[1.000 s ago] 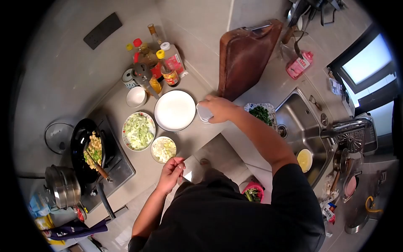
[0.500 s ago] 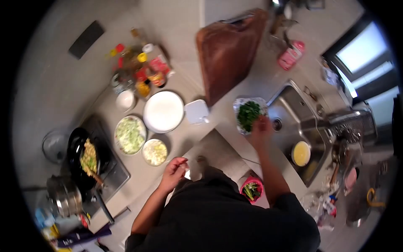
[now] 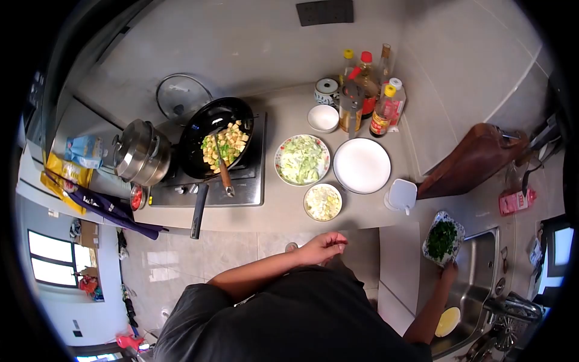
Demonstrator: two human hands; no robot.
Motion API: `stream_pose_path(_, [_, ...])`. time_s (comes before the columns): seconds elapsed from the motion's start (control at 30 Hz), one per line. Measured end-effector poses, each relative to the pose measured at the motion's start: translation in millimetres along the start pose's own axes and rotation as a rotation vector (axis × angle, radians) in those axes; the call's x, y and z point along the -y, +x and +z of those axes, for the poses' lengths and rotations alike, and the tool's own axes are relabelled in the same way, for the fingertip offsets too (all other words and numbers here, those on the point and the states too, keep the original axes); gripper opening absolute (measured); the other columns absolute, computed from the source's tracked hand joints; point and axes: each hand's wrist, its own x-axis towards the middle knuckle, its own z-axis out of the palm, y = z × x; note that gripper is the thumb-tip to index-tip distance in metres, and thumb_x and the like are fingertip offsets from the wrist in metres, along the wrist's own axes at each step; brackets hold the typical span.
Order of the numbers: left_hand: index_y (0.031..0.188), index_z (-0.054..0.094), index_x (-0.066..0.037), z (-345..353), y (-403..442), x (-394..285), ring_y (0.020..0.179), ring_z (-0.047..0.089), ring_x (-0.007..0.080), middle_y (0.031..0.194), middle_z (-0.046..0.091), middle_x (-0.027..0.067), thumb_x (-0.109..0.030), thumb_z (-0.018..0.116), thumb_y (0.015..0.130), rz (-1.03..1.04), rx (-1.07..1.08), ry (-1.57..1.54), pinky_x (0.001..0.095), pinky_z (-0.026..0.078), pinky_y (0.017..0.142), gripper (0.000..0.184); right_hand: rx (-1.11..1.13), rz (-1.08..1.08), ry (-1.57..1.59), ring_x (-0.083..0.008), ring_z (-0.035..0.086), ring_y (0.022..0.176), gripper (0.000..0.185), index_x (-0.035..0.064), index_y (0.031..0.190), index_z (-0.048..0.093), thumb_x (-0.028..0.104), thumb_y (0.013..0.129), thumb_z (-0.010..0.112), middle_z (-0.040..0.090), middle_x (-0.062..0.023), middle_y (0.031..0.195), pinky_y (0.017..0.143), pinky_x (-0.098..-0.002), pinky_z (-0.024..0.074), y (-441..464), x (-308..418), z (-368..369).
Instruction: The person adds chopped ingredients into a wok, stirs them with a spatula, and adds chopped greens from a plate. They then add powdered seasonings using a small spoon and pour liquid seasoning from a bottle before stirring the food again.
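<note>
My right hand is at the near rim of a patterned dish of chopped greens, its fingers wrapped at the edge beside the sink. My left hand hangs in front of the counter edge with its fingers curled together; whether anything is between them is too small to tell. Behind it stand a bowl of chopped pale pieces, a plate of sliced greens and a white plate. A wok with diced food and a wooden-handled spatula sits on the stove.
A lidded white container stands near the counter edge. Bottles and a small bowl are at the back. A cutting board leans at the right. The sink holds a yellow bowl. A steel pot stands left.
The view has turned toward the stove. My right hand has left the lidded container and moved to the dish of greens. My left hand stays curled near my body.
</note>
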Motion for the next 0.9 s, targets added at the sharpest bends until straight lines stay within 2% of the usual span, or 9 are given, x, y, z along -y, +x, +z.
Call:
stream_pose_path(0.17, [0.116,0.052,-0.009,-11,-19,-4,0.073,0.047,0.0019,0.093,0.055,-0.0057,-0.016,0.052,0.099,-0.007,-0.024,-0.054,0.0191,0.041,0.061,0.019,0.05,0.089,-0.003,-0.0139,0.046,0.04,0.019,0.0064,0.095,0.058,0.024,0.095,0.049,0.057,-0.0044,0.069,0.034,-0.0264,0.0323,-2,9,-8])
stream_pose_path(0.3, [0.116,0.051,-0.009,-23,-24,16,0.061,0.045,0.003,0.09,0.055,-0.0043,-0.02,0.054,0.097,0.046,-0.043,-0.082,0.0192,0.041,0.051,0.022,-0.008,0.162,-0.012,-0.0137,0.049,0.045,0.022,0.0051,0.099,0.058,0.026,0.095,0.051,0.058,-0.0048,0.072,0.036,-0.0275,0.0338,-22,30,0])
stream_pose_path(0.5, [0.12,0.052,-0.01,-45,-53,9,0.066,0.047,0.0036,0.092,0.055,-0.0034,-0.023,0.054,0.098,0.012,-0.055,-0.04,0.0198,0.043,0.054,0.026,-0.49,-0.099,-0.049,-0.0199,0.06,0.073,0.036,-0.0021,0.118,0.055,0.022,0.092,0.06,0.063,-0.0116,0.094,0.062,-0.0319,0.0481,-57,40,16])
stream_pose_path(0.6, [0.121,0.052,-0.01,-64,-74,8,0.067,0.048,0.0039,0.092,0.055,-0.0028,-0.024,0.053,0.098,0.009,-0.069,-0.046,0.0198,0.044,0.056,0.026,-0.506,-0.334,-0.295,-0.0214,0.061,0.084,0.044,-0.0046,0.125,0.052,0.021,0.092,0.062,0.063,-0.015,0.103,0.072,-0.0328,0.049,-104,65,41])
stream_pose_path(0.7, [0.121,0.052,-0.008,-89,-106,10,0.068,0.05,0.0042,0.092,0.057,-0.0022,-0.023,0.052,0.099,0.002,-0.125,-0.077,0.0202,0.046,0.059,0.026,-0.31,-0.615,-0.308,-0.0199,0.059,0.088,0.042,-0.0039,0.124,0.052,0.022,0.092,0.061,0.062,-0.0146,0.106,0.074,-0.0313,0.0481,-159,92,98])
stream_pose_path(0.77, [0.121,0.052,-0.007,-109,-128,21,0.07,0.052,0.0042,0.093,0.058,-0.002,-0.022,0.052,0.099,0.01,-0.165,-0.113,0.0206,0.048,0.061,0.026,-0.001,-0.782,-0.22,-0.0187,0.057,0.09,0.038,-0.0021,0.121,0.054,0.023,0.094,0.059,0.061,-0.012,0.105,0.077,-0.031,0.0474,-230,127,165])
stream_pose_path(0.83, [0.119,0.053,-0.007,-128,-154,33,0.071,0.057,0.0078,0.092,0.06,0.0007,-0.022,0.05,0.1,0.034,-0.222,-0.295,0.0239,0.052,0.063,0.025,0.427,-0.62,-0.248,-0.0179,0.054,0.106,0.034,0.0016,0.125,0.054,0.009,0.091,0.054,0.058,-0.0103,0.114,0.084,-0.03,0.0466,-284,145,217])
stream_pose_path(0.87, [0.119,0.054,-0.007,-137,-165,41,0.072,0.059,0.0099,0.092,0.06,0.0018,-0.025,0.049,0.1,0.048,-0.257,-0.389,0.0257,0.053,0.065,0.026,0.581,-0.983,-0.273,-0.0161,0.057,0.102,0.034,0.0028,0.123,0.055,0.004,0.089,0.05,0.059,-0.0086,0.11,0.078,-0.0279,0.0472,-314,149,248])
stream_pose_path(0.9, [0.118,0.054,-0.007,-147,-177,50,0.073,0.061,0.0119,0.092,0.061,0.0029,-0.028,0.047,0.101,0.064,-0.291,-0.483,0.0275,0.054,0.067,0.028,0.746,-0.971,0.07,-0.0179,0.059,0.087,0.029,-0.0006,0.114,0.057,0.015,0.09,0.058,0.059,-0.0091,0.096,0.077,-0.0298,0.0481,-363,162,289])
